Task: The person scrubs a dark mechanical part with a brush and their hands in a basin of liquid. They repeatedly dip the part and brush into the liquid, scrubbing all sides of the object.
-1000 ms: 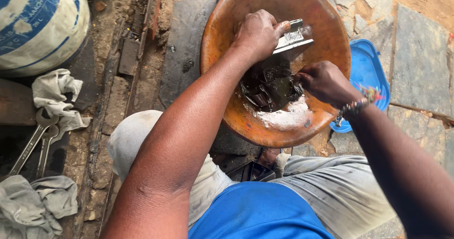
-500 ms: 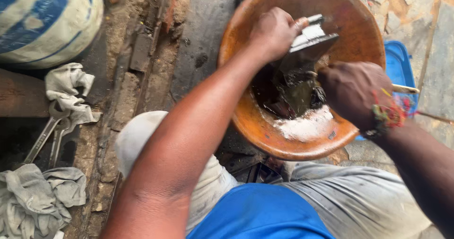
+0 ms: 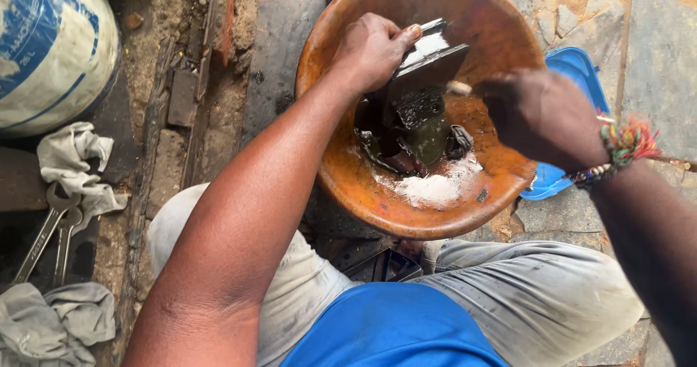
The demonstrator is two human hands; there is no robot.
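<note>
Left hand (image 3: pixel 374 51) clenched on grimy metal part (image 3: pixel 417 113), propped upright in orange basin (image 3: pixel 341 185); right hand (image 3: pixel 541 116) blurred beside it, grip unclear. Keep part steady over white powder (image 3: pixel 435 189) below hands, scrub with short strokes

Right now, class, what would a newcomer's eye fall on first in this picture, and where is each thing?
The big orange bowl at top centre, with white powder at its bottom. Inside it the left hand grips a dark, greasy metal part, while the right hand, blurred, hovers at the bowl's right. Two spanners lie far left.
</note>
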